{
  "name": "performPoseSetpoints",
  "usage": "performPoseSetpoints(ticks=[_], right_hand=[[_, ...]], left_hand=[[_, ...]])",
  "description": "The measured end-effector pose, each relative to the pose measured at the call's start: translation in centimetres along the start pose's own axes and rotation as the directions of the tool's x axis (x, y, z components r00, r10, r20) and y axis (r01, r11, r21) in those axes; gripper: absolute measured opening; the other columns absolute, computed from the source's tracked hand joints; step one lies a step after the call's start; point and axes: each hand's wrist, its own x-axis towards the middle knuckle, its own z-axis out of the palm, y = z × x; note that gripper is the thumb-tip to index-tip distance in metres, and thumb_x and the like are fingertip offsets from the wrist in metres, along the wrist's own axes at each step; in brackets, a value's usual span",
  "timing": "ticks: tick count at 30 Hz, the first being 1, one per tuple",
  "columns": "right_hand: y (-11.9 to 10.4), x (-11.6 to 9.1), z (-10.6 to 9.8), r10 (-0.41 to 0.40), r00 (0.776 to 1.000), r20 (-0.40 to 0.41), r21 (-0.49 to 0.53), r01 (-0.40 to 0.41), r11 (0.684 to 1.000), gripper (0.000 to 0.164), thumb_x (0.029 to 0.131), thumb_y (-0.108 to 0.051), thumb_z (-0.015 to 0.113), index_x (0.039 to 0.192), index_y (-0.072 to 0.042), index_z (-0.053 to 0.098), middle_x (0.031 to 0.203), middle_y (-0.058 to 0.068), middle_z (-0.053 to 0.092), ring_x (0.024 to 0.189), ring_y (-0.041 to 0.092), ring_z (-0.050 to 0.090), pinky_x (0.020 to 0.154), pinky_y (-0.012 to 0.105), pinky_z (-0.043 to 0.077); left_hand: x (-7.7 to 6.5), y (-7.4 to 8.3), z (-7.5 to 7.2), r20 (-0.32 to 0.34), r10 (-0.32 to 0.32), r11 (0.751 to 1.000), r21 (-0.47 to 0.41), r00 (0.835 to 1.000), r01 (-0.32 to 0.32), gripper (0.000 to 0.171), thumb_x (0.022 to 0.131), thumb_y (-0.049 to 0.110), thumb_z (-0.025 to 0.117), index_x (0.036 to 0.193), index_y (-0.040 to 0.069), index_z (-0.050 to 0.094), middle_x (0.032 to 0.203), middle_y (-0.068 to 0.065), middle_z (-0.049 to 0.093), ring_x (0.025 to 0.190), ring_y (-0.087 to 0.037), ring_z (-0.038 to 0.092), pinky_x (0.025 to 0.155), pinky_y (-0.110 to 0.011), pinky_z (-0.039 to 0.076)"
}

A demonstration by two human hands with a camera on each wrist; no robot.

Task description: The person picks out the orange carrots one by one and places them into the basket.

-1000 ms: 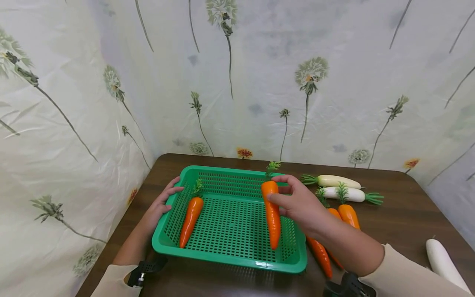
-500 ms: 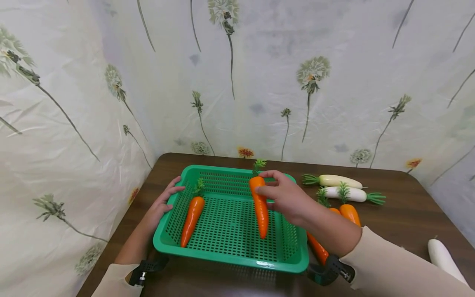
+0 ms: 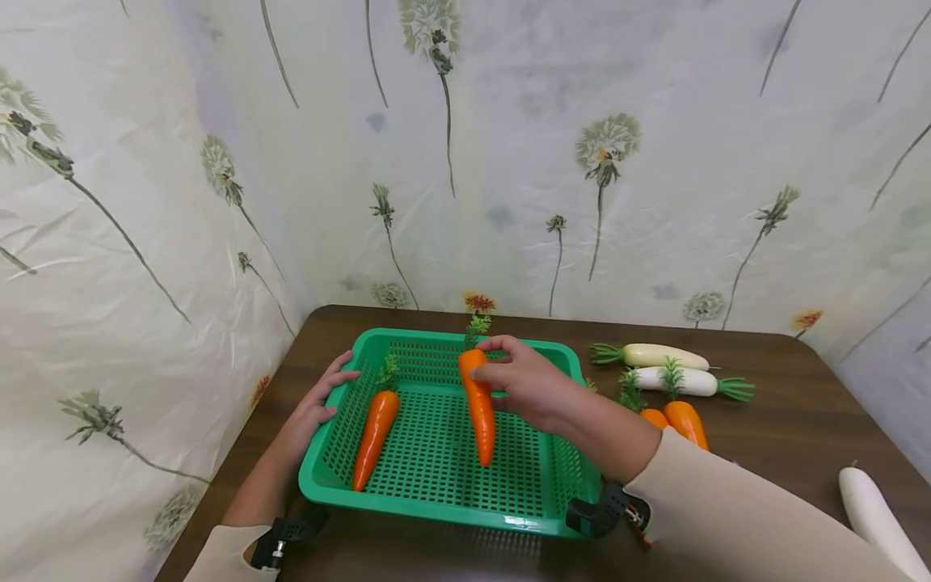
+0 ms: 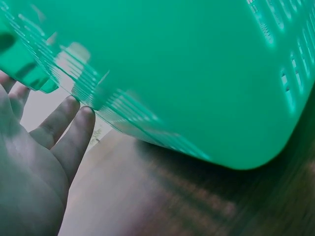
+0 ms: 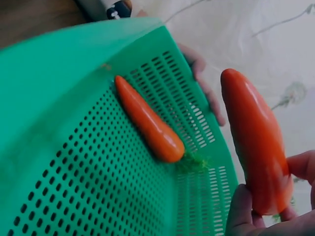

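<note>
The fingers [image 3: 502, 343] of the right hand [image 3: 527, 388] pinch a carrot [image 3: 478, 408] near its leafy end, over the green basket [image 3: 436, 512]. The left hand [image 3: 309, 412], fingers extended, touches the basket's left side, beside a second carrot [image 3: 376, 440] inside. More carrots [image 3: 684, 422] and white radishes [image 3: 663, 355] lie rightward on the bench [image 3: 778, 461].

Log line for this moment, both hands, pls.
left hand: touches basket side | right hand: holds carrot over basket | second carrot: lies in basket

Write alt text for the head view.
A person's right hand holds an orange carrot over a green basket where another carrot lies, while their left hand touches the basket's left side. Pale radishes and more carrots lie to the right.
</note>
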Motion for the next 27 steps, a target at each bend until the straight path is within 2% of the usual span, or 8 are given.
performPoseSetpoints(ticks=[9,18,21,27], right_hand=[[0.3,1.8,0.7,0.003,1.0,0.005,-0.038,-0.002,0.999,0.051,0.098,-0.009,0.063,0.145,-0.008,0.042,0.14,0.024,0.05,0.119,0.037,0.059,0.095,0.048,0.056],[0.5,2.9,2.0,0.023,1.0,0.005,-0.047,-0.023,0.999,0.048,0.097,-0.006,0.064,0.143,-0.009,0.047,0.138,0.023,0.056,0.114,0.034,0.062,0.094,0.048,0.056],[0.5,3.2,2.6,0.026,1.0,0.005,-0.049,-0.026,0.998,0.05,0.097,-0.006,0.064,0.144,-0.008,0.046,0.137,0.022,0.057,0.114,0.034,0.063,0.095,0.049,0.056],[0.7,4.3,3.6,0.033,0.999,0.007,-0.048,-0.032,0.998,0.049,0.097,-0.006,0.066,0.142,-0.009,0.045,0.136,0.022,0.057,0.114,0.032,0.064,0.1,0.053,0.053]], left_hand=[[0.0,0.3,0.2,0.007,-0.002,1.0,0.007,1.0,0.002,0.058,0.089,-0.006,0.031,0.145,-0.016,0.039,0.174,-0.02,0.005,0.156,-0.05,-0.001,0.111,-0.015,0.031],[0.1,0.3,0.2,0.022,0.01,1.0,-0.006,1.0,-0.01,0.057,0.089,-0.004,0.032,0.145,-0.016,0.038,0.175,-0.02,0.004,0.157,-0.049,0.0,0.111,-0.017,0.032],[0.2,0.1,0.1,0.024,0.021,1.0,-0.008,1.0,-0.021,0.057,0.089,-0.005,0.032,0.145,-0.016,0.039,0.175,-0.019,0.005,0.158,-0.041,0.004,0.112,-0.018,0.032],[0.1,-0.1,0.0,0.013,0.034,0.999,0.002,0.999,-0.034,0.056,0.09,-0.004,0.033,0.144,-0.016,0.04,0.174,-0.021,0.007,0.155,-0.01,0.016,0.112,-0.018,0.032]])
